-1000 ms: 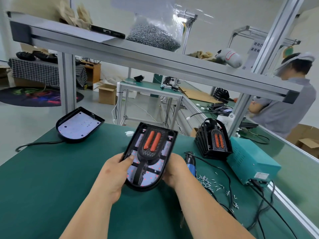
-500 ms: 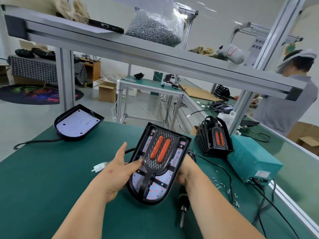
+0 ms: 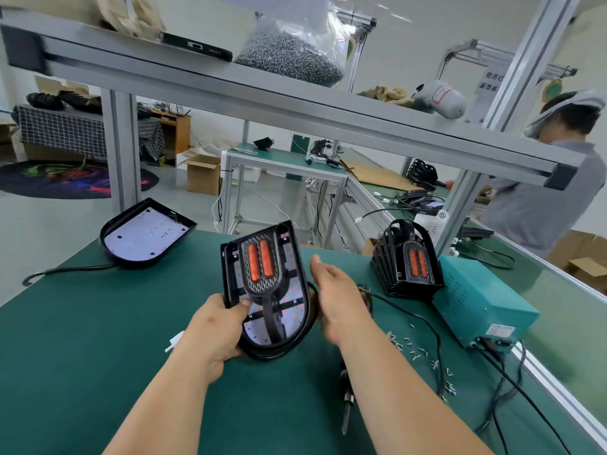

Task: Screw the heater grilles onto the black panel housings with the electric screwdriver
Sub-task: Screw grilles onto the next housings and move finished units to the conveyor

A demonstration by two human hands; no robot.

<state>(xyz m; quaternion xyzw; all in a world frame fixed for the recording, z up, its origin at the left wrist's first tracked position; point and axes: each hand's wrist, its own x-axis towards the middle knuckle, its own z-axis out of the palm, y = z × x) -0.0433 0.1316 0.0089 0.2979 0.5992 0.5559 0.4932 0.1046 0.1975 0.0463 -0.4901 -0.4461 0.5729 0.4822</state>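
Heater grille point(image 3: 262, 267): left thumb point(image 3: 242, 305) lies on its lower mesh edge. The other left fingers curl behind the black panel housing point(image 3: 279, 351), so the left hand point(image 3: 215, 326) grasps housing and grille together at the lower left rim. Right hand point(image 3: 338, 300) is released, fingers straight, just beside the right rim; contact not clear. Assembly held tipped up over the worktop point(image 3: 98, 339), about midway between its left and right edges.

Handling, as judged: rigid moulded plastic, light (one hand carries it). Glossy rim may slip, yet the rim is the place to hold. Orange tubes and dotted white board inside look fragile, so keep fingers off. Grille's thin stem could flex if pressed.

Electric screwdriver point(image 3: 346, 399) lies on the worktop by the right forearm, unheld. Loose screws point(image 3: 417, 351) are scattered toward the right edge, near a teal box point(image 3: 483, 307). Stacked finished units point(image 3: 407, 261) stand toward the back right corner.
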